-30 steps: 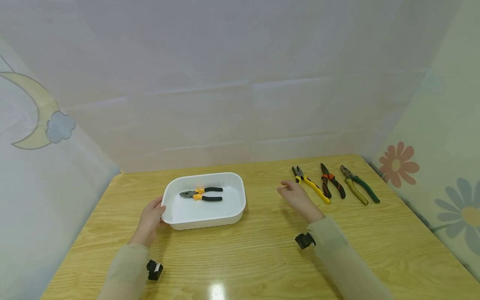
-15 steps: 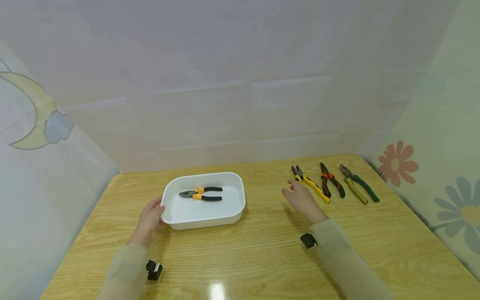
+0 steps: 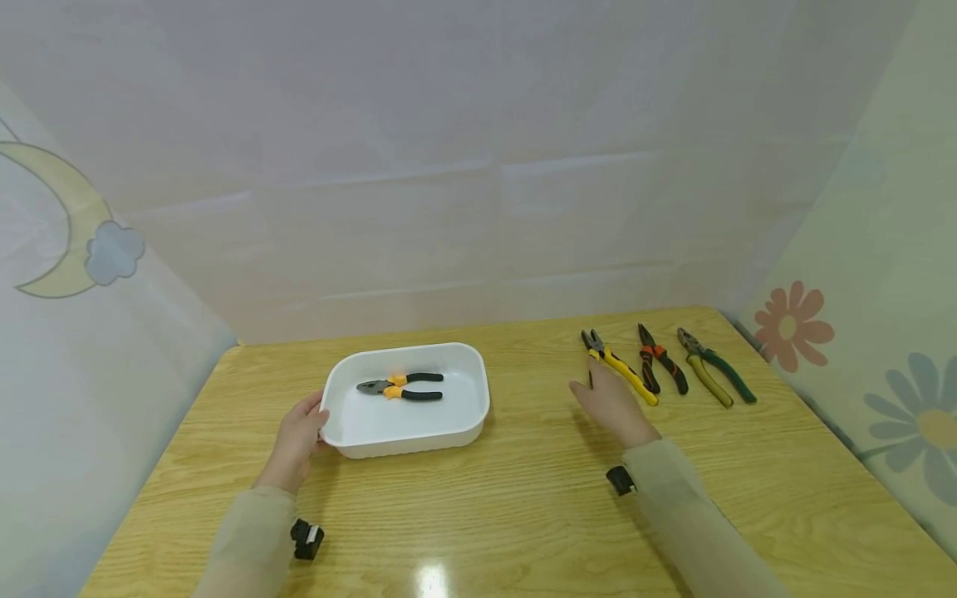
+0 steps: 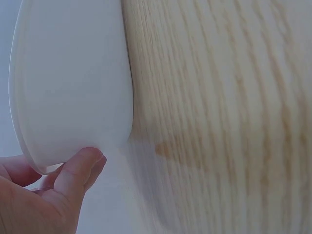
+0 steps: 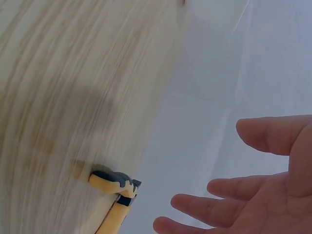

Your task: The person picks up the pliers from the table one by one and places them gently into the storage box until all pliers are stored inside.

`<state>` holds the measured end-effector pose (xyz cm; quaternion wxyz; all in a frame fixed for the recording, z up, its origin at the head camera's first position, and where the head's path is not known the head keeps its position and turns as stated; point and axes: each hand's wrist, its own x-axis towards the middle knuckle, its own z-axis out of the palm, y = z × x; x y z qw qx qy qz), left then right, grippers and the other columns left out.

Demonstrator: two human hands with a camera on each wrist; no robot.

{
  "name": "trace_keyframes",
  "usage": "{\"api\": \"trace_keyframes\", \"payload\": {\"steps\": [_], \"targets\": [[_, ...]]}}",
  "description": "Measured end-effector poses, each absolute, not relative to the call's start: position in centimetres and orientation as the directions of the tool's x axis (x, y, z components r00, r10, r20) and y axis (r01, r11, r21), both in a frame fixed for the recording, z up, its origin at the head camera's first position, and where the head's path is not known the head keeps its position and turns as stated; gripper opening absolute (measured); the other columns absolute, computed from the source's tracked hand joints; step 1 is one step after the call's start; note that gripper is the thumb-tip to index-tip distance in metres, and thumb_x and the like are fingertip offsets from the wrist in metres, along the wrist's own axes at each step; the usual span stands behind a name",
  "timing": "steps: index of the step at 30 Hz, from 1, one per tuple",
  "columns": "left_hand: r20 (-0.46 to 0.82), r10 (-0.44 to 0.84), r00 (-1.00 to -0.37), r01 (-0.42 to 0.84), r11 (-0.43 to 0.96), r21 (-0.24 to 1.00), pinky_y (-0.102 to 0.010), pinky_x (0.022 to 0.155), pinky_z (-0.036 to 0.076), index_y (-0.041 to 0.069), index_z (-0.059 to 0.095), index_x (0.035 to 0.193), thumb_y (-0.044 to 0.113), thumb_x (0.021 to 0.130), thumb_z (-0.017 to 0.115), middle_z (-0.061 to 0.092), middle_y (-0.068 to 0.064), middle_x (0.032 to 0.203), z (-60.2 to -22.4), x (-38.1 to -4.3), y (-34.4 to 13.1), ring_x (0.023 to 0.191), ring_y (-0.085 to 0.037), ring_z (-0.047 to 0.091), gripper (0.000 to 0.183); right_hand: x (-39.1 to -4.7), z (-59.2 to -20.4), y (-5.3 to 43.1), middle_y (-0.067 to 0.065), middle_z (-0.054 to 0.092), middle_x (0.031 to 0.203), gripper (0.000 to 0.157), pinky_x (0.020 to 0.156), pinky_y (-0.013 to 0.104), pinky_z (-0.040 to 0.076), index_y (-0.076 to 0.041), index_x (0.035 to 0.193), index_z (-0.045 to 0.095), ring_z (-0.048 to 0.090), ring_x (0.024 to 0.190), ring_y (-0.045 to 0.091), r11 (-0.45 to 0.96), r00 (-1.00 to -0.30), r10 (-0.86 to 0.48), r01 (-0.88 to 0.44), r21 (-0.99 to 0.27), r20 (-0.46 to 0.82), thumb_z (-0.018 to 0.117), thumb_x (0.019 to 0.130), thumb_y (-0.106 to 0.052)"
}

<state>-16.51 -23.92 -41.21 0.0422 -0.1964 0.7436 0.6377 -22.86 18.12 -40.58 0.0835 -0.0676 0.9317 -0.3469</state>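
Observation:
My left hand (image 3: 294,440) grips the left end of a white tray (image 3: 404,425); in the left wrist view the thumb (image 4: 78,170) is on the outer wall and fingers are at the rim. Inside the tray lie pliers (image 3: 394,392) with orange and black handles. My right hand (image 3: 611,407) hovers by yellow-and-black pliers (image 3: 631,378), covering part of one handle. In the right wrist view its fingers (image 5: 209,209) are extended and apart, holding nothing, with the yellow pliers' handle (image 5: 108,183) off to one side.
To the right lie red-and-black pliers (image 3: 659,355) and pliers with green and olive handles (image 3: 728,375). The wooden table (image 3: 478,531) meets a pale wall sheet (image 3: 419,241) behind. Printed side panels (image 3: 860,332) flank it.
My right hand has moved right, toward the yellow-and-black pliers, and now overlaps one handle in the head view. The left hand and the tray have stayed in place.

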Motion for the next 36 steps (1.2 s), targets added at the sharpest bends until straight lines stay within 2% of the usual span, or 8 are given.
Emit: {"api": "trace_keyframes", "payload": {"steps": [7,13,21,24,27,32,36], "targets": [[-0.313,-0.24,-0.919,-0.345,0.102,0.933,-0.045,0.102,0.038,-0.003,0.012,0.153,0.007,0.106,0.029,0.016,-0.021,0.158,-41.4,-16.5,-24.0,0.137,-0.037,0.031,0.052,-23.0,-41.0,18.6,0.038,0.023,0.149,0.067,0.102,0.061,0.032,0.017,0.146,0.017,0.029,0.132,0.052,0.788,-0.981,-0.174,-0.089,-0.609,-0.082,0.048,0.102,-0.022],[-0.309,-0.238,-0.921,-0.341,0.104,0.934,-0.044,0.099,0.04,-0.003,0.012,0.153,0.007,0.106,0.029,0.016,-0.021,0.158,-41.5,-16.5,-24.1,0.136,-0.038,0.032,0.052,-23.0,-41.1,18.9,0.038,0.02,0.15,0.068,0.103,0.061,0.031,0.016,0.147,0.014,0.027,0.133,0.052,0.795,-0.981,-0.165,-0.074,-0.602,-0.098,0.048,0.102,-0.023],[-0.306,-0.236,-0.922,-0.338,0.108,0.935,-0.036,0.092,0.044,-0.003,0.012,0.153,0.007,0.106,0.03,0.017,-0.021,0.158,-41.5,-16.5,-24.1,0.135,-0.036,0.033,0.052,-23.1,-41.1,19.3,0.041,0.026,0.145,0.067,0.101,0.063,0.032,0.019,0.145,0.019,0.031,0.129,0.055,0.821,-0.984,-0.164,-0.098,-0.562,-0.068,0.049,0.102,-0.024],[-0.305,-0.237,-0.922,-0.337,0.109,0.935,-0.033,0.089,0.044,-0.003,0.012,0.153,0.007,0.106,0.03,0.017,-0.021,0.158,-41.5,-16.5,-24.1,0.134,-0.036,0.034,0.052,-23.1,-41.1,19.3,0.042,0.024,0.145,0.068,0.105,0.065,0.023,0.02,0.144,0.019,0.026,0.131,0.055,0.826,-0.984,-0.169,-0.111,-0.552,-0.054,0.048,0.102,-0.025],[-0.305,-0.239,-0.922,-0.338,0.108,0.935,-0.032,0.087,0.045,-0.003,0.012,0.153,0.007,0.106,0.029,0.018,-0.021,0.158,-41.5,-16.5,-24.1,0.134,-0.036,0.034,0.052,-23.0,-41.2,19.4,0.043,0.018,0.147,0.07,0.105,0.069,0.015,0.019,0.145,0.017,0.015,0.133,0.06,0.838,-0.985,-0.164,-0.108,-0.535,-0.058,0.046,0.103,-0.028],[-0.312,-0.241,-0.919,-0.343,0.1,0.934,-0.032,0.088,0.045,-0.003,0.013,0.153,0.006,0.106,0.03,0.018,-0.02,0.158,-41.5,-16.5,-24.1,0.134,-0.036,0.035,0.051,-22.9,-41.2,19.6,0.042,0.004,0.15,0.079,0.096,0.079,0.011,0.011,0.15,0.01,-0.001,0.131,0.066,0.848,-0.984,-0.137,-0.057,-0.527,-0.114,0.044,0.102,-0.041],[-0.308,-0.234,-0.922,-0.339,0.105,0.935,-0.03,0.085,0.046,-0.004,0.013,0.153,0.007,0.106,0.03,0.018,-0.02,0.158,-41.4,-16.4,-24.1,0.133,-0.036,0.035,0.052,-23.0,-41.4,19.8,0.039,-0.004,0.152,0.087,0.092,0.082,0.005,0.008,0.152,0.004,-0.01,0.132,0.064,0.854,-0.98,-0.141,-0.047,-0.519,-0.143,0.043,0.101,-0.051]]}}
